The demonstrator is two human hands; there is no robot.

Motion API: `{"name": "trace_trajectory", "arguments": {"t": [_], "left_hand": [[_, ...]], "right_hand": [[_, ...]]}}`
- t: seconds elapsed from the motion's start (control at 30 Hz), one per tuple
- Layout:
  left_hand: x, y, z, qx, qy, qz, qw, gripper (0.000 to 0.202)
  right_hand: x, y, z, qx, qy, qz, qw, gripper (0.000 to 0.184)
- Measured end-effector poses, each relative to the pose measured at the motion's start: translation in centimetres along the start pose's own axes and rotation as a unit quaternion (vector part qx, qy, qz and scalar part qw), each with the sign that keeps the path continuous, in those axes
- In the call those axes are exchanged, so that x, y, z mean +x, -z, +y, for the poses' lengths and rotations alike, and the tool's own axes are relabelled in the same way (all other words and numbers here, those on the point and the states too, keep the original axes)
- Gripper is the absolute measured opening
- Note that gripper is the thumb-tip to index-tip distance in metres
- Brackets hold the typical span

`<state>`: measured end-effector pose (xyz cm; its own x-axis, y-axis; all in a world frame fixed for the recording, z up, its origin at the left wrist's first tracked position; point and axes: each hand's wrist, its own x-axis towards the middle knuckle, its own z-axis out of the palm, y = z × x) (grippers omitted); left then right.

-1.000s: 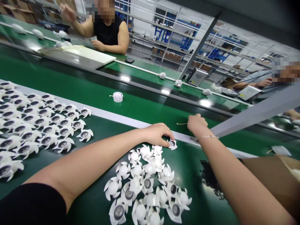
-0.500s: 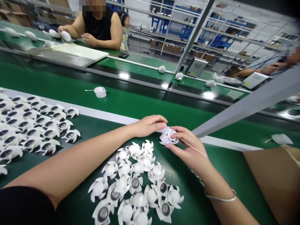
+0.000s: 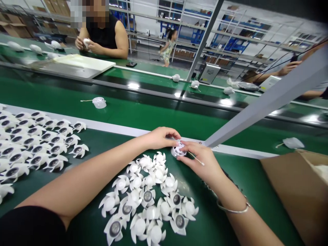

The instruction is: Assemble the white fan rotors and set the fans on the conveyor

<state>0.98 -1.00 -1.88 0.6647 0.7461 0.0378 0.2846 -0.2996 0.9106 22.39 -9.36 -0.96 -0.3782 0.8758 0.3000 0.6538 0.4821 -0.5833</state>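
A round white fan housing (image 3: 178, 149) with a spoked, open face and a thin white wire is held just above the green worktop, behind the loose fan blades. My right hand (image 3: 201, 157) grips it from the right, thumb below and fingers over its face; the wire trails across this hand. My left hand (image 3: 164, 137) is closed at the housing's far left edge, thumb and fingertips against it; their exact contact is partly hidden. Nearer me lies a loose pile of white fan blade wheels (image 3: 151, 181), some hub-side up with dark round centres.
Rows of white fan blade wheels (image 3: 36, 140) fill the left. Another wired housing (image 3: 99, 102) sits on the green conveyor (image 3: 143, 112). A grey post (image 3: 246, 106) slants at right, above a cardboard box (image 3: 287, 184). Opposite, a co-worker (image 3: 105, 41) handles a white part.
The housing and both my hands have shifted slightly left and down in view, the housing turning a little. The wired housing on the conveyor has moved left. The co-worker's hands have come together.
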Motion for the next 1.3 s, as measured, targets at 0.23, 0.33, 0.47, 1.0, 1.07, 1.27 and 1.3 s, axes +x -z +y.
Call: {"name": "trace_trajectory", "arguments": {"t": [0.23,0.33,0.47,1.0,1.07,1.27,1.3], "left_hand": [[-1.6,4.0,0.9,0.106,0.024,-0.152,0.982,0.042],[-2.0,5.0,1.4,0.158,-0.016,-0.196,0.968,0.042],[-2.3,4.4,2.4,0.187,-0.050,-0.214,0.958,0.036],[-1.6,1.3,2.1,0.173,-0.151,-0.095,0.969,0.005],[-1.6,0.9,1.7,0.157,-0.177,-0.072,0.969,0.007],[-1.8,0.9,1.7,0.111,-0.187,-0.150,0.964,0.018],[-1.9,1.0,1.8,0.101,-0.182,-0.159,0.965,0.018]], "right_hand": [[-1.3,1.8,1.1,-0.032,0.012,-0.030,0.999,0.023],[-1.6,2.3,1.1,-0.147,-0.036,0.136,0.979,0.044],[-1.9,4.5,0.8,-0.158,-0.070,0.196,0.965,0.023],[-4.4,6.6,1.3,-0.083,-0.180,-0.235,0.951,0.019],[-4.2,6.3,1.0,-0.087,-0.175,-0.248,0.949,0.019],[-3.8,5.1,-0.1,-0.184,-0.221,-0.271,0.919,0.017],[-3.8,4.9,-0.3,-0.208,-0.224,-0.268,0.914,0.017]]}}
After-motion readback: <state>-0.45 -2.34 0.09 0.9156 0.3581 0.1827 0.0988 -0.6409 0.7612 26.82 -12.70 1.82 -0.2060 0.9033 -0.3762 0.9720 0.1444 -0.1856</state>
